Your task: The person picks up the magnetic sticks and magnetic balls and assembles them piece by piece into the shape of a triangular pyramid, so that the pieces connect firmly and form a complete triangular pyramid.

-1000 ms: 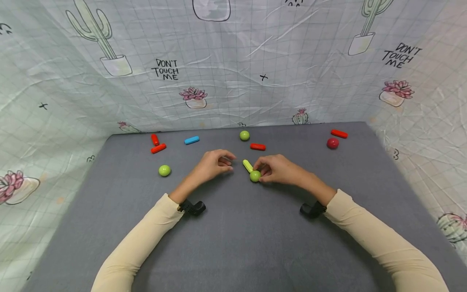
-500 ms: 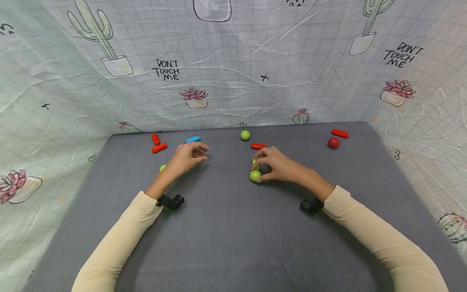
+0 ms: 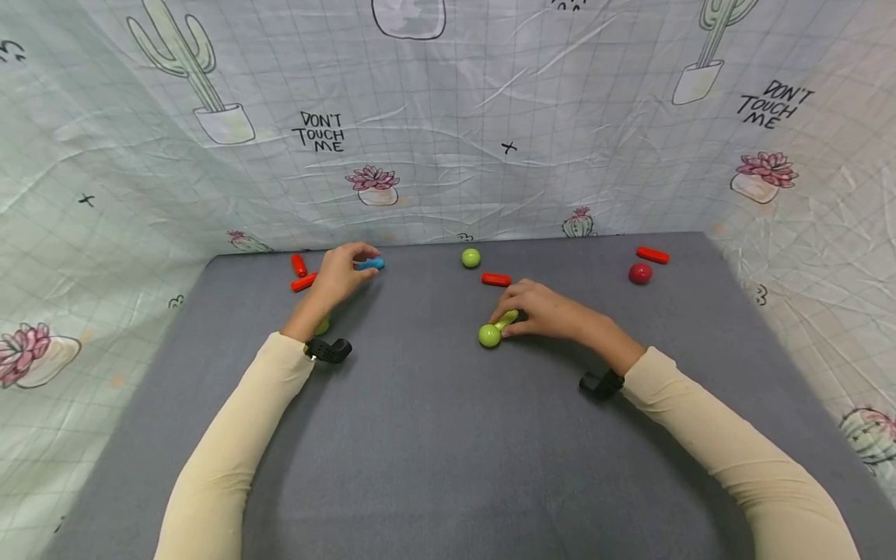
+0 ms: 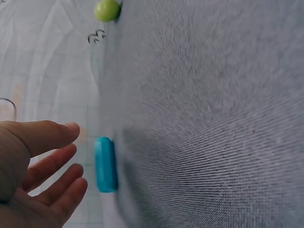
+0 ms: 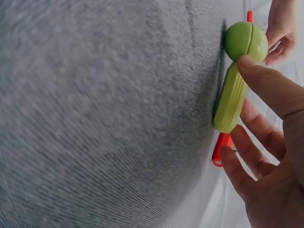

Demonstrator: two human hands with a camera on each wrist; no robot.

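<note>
My left hand (image 3: 339, 274) is over the blue rod (image 3: 374, 264) at the back left. The left wrist view shows spread, relaxed fingers (image 4: 61, 159) with a gap between them and the blue rod (image 4: 105, 165). Near the middle, my right hand (image 3: 537, 309) pinches a shiny green ball (image 3: 489, 336). Its thumb presses the ball (image 5: 244, 42) in the right wrist view, close to where a ribbed yellow-green rod (image 5: 231, 97) meets it. That rod (image 3: 507, 319) lies between thumb and fingers, pointing away to the right. The index fingertip is hidden in the right wrist view.
Beyond the right hand lie a red rod (image 3: 496, 279) and a green ball (image 3: 471, 258). Two red rods (image 3: 299, 265) are left of my left hand; another green ball (image 3: 322, 325) is partly behind its wrist. A red ball (image 3: 640, 273) and red rod (image 3: 653, 255) are back right.
My left hand has moved left and then back, from the middle to the blue rod. The yellow-green rod has swung from pointing back-left to back-right, while the ball stays in place.
</note>
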